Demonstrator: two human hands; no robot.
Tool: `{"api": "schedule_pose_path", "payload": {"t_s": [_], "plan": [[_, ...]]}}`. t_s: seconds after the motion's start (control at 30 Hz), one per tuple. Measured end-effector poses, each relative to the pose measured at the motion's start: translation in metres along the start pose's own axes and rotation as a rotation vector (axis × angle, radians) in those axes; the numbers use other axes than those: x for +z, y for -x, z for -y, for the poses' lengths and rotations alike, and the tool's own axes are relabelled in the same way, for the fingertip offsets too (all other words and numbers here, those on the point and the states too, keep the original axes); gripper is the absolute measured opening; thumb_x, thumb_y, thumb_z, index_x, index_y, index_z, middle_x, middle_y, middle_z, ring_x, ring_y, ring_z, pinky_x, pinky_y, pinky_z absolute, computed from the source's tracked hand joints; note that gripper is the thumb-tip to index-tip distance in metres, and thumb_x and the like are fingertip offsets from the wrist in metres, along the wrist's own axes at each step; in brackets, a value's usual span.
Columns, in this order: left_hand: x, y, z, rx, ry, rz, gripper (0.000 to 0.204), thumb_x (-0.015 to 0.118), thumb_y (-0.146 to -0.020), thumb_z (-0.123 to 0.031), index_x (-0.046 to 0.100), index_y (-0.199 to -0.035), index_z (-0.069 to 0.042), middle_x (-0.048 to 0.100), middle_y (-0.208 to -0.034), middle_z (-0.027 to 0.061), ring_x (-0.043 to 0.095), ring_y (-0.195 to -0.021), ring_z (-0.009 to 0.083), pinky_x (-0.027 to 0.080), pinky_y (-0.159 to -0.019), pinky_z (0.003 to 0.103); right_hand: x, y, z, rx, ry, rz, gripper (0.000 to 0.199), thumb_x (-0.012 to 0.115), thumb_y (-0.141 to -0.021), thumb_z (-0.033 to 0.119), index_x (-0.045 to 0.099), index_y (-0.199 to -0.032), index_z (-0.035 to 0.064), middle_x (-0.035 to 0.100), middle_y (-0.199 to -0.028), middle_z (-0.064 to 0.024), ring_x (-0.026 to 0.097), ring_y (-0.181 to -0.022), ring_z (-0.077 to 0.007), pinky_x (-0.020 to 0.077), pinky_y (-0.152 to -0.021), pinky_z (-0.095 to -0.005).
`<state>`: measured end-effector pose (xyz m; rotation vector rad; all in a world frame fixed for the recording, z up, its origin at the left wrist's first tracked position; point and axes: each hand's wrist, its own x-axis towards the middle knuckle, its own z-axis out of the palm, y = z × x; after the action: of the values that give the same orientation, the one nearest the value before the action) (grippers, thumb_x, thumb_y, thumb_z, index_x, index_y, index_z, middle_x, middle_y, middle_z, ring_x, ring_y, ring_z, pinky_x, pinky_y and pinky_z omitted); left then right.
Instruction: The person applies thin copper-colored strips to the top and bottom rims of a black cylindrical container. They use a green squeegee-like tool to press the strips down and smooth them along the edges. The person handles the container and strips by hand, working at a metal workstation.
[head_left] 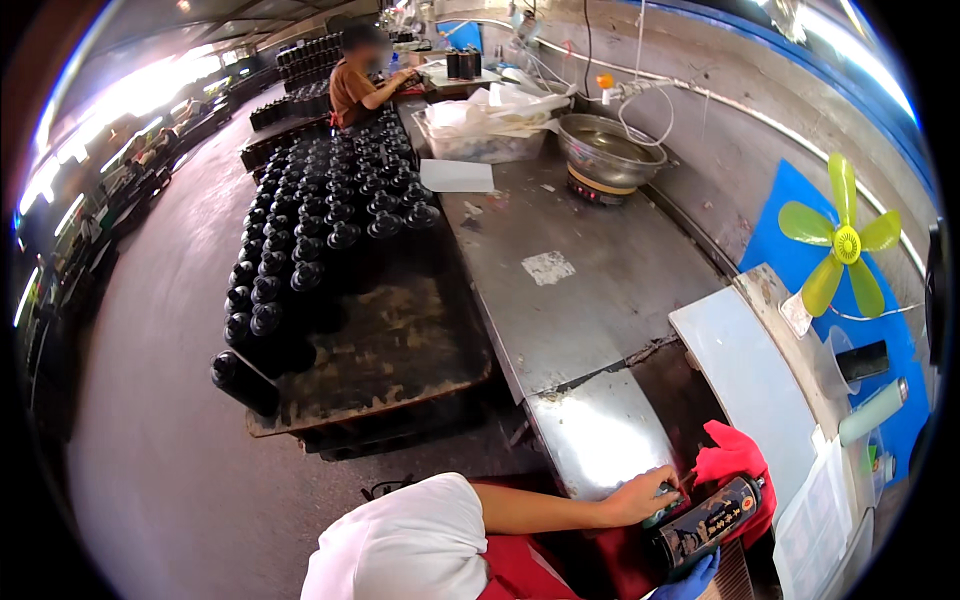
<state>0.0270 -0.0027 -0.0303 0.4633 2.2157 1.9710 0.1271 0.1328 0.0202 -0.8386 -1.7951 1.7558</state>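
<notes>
A black bottle point(715, 518) with a printed label lies tilted over a red cloth point(735, 458) at the near end of the metal workbench point(600, 290). My right hand point(692, 581), in a blue glove, grips the bottle's lower end from below. My bare left hand point(638, 496) reaches in from a white sleeve. Its fingers are closed around a small grey-green object point(664, 509) held against the bottle's side; what that object is cannot be made out.
A pallet point(385, 365) on the floor to the left carries several rows of black bottles point(330, 215). On the bench stand a metal basin point(608, 150) and a plastic tub point(480, 140) of white wrappers. A green fan point(845, 245) sits at right. A seated person point(355, 85) works far back.
</notes>
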Motion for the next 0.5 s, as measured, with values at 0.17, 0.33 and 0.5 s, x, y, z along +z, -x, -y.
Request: {"api": "schedule_pose_path", "payload": {"t_s": [0.17, 0.33, 0.5], "plan": [[0.006, -0.018, 0.013, -0.031, -0.116, 0.042, 0.026, 0.055, -0.087, -0.025, 0.047, -0.104, -0.007, 0.053, -0.100, 0.0188, 0.053, -0.094, 0.0360, 0.043, -0.082, 0.041, -0.039, -0.091, -0.090, -0.165, 0.066, 0.038, 0.041, 0.048, -0.091, 0.021, 0.045, -0.124, -0.0039, 0.052, -0.117, -0.0132, 0.052, -0.103, -0.0219, 0.0438, -0.088, -0.0314], [-0.041, -0.019, 0.025, -0.108, -0.438, -0.075, 0.027, 0.049, -0.090, -0.031, 0.046, -0.105, -0.009, 0.050, -0.101, 0.0209, 0.057, -0.082, 0.0403, 0.047, -0.071, 0.046, -0.045, -0.111, -0.045, -0.377, 0.013, -0.026, 0.046, 0.058, -0.081, 0.002, 0.042, -0.125, -0.0014, 0.048, -0.122, -0.0121, 0.045, -0.114, -0.0239, 0.0345, -0.098, -0.0329], [-0.044, -0.041, 0.032, 0.111, -1.042, 0.165, 0.031, 0.054, -0.086, -0.030, 0.052, -0.106, -0.007, 0.055, -0.104, 0.0192, 0.054, -0.097, 0.0367, 0.044, -0.083, 0.046, -0.017, -0.056, 0.016, -0.809, 0.333, 0.202, 0.026, 0.069, -0.064, -0.005, 0.065, -0.088, 0.0035, 0.062, -0.092, -0.0091, 0.059, -0.084, -0.0190, 0.0469, -0.077, -0.0289]]}}
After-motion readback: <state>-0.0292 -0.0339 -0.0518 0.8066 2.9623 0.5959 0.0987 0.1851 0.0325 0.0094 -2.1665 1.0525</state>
